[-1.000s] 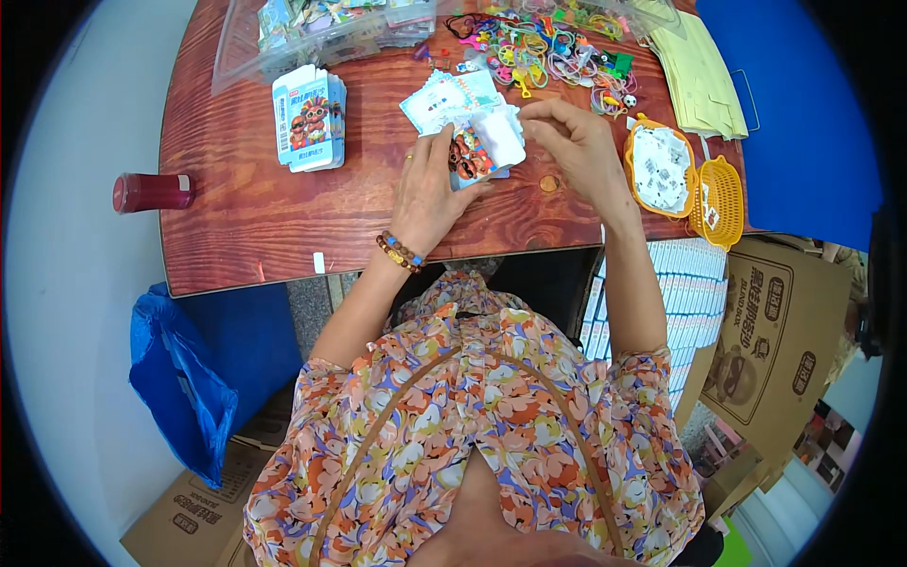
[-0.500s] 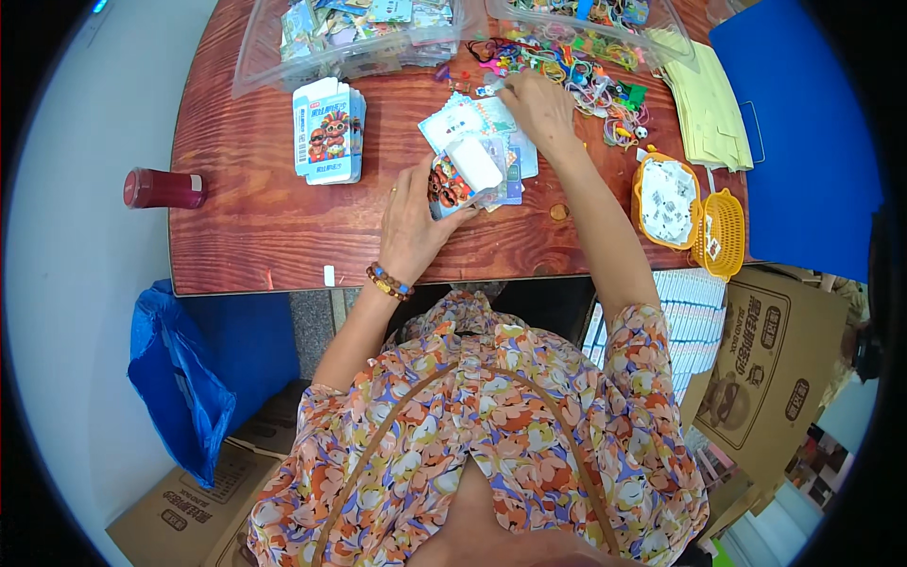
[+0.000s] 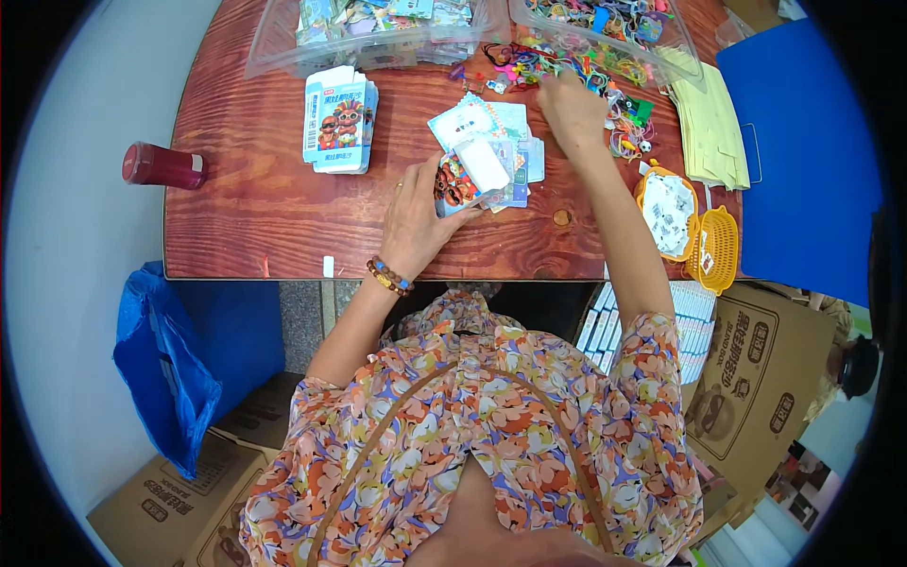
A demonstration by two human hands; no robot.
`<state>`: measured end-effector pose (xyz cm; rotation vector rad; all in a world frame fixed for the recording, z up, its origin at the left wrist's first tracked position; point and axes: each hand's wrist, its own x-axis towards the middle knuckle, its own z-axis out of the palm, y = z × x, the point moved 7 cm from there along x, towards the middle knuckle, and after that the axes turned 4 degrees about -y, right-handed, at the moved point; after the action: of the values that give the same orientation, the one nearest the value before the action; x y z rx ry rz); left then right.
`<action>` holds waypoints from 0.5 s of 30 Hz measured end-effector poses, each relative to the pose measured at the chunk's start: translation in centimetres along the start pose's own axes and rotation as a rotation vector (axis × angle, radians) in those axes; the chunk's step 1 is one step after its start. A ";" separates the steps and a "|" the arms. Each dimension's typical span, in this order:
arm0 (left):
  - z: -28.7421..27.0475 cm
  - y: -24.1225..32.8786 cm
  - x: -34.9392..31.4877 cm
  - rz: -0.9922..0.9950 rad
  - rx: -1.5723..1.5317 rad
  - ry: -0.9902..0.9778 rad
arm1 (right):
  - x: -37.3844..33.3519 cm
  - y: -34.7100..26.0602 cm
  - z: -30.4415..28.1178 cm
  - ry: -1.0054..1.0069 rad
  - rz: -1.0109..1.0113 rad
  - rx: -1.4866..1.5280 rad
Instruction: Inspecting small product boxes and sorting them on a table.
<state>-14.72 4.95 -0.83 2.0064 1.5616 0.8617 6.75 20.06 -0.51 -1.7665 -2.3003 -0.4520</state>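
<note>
Pinching an illustrated folding carton [image 3: 456,182] over fanned cards [image 3: 511,118] with left hand [image 3: 414,213], apparently to steady it, while reaching to tangled trinkets [image 3: 627,111] with right hand [image 3: 573,118], too hidden to tell pinched or spread.

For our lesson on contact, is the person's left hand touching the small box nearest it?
Touching: the head view shows the left hand against the small box along its left and lower edges.

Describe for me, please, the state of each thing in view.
Small box: held by the left hand
Cards: spread, overlapping
Right hand: over the trinkets, grip hidden
Trinkets: loosely piled
Blue boxes: stacked
Clear trays: open, filled
Yellow sheets: stacked
Blue bag: mouth open
</note>
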 end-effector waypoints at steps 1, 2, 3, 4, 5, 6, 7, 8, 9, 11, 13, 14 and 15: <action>-0.2 0.2 0.0 0.017 0.005 0.017 | -0.2 0.7 -0.4 0.000 -0.006 0.000; -0.2 0.3 0.2 0.016 0.001 0.018 | -0.6 2.2 -1.4 0.056 0.044 0.207; -0.1 0.5 0.3 0.022 0.006 0.018 | -1.1 3.5 -2.0 0.110 0.096 0.414; 0.0 0.6 0.5 0.027 0.012 0.017 | -1.7 4.9 -0.7 0.008 0.259 1.000; 0.2 0.7 0.7 0.030 0.008 0.011 | -2.1 5.3 -1.5 0.009 0.265 0.996; 0.5 1.0 0.9 0.043 0.012 0.013 | -2.9 5.4 -0.9 -0.157 0.348 1.267; 0.8 1.2 1.1 0.055 0.017 0.014 | -3.9 5.0 -0.4 -0.329 0.432 1.536; 1.1 1.3 1.4 0.058 0.017 0.004 | -4.7 4.6 -1.8 -0.289 0.462 1.558; 1.4 1.1 1.6 0.050 0.036 -0.014 | -5.4 4.2 -2.6 -0.292 0.468 1.563; 1.9 1.4 1.7 0.045 0.057 -0.044 | -6.5 3.4 -4.5 -0.289 0.403 1.659; 2.1 2.3 1.8 0.074 0.024 -0.053 | -7.5 2.3 -6.0 -0.350 0.422 1.625; 2.3 2.6 1.7 0.078 0.027 -0.061 | -7.8 1.3 -6.7 -0.413 0.352 1.553; 2.4 2.9 1.6 0.101 0.013 -0.054 | -8.0 0.5 -7.0 -0.475 0.282 1.480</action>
<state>-10.79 5.79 -0.23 2.1157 1.4501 0.8300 9.11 10.44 3.37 -1.2707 -1.5655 1.4476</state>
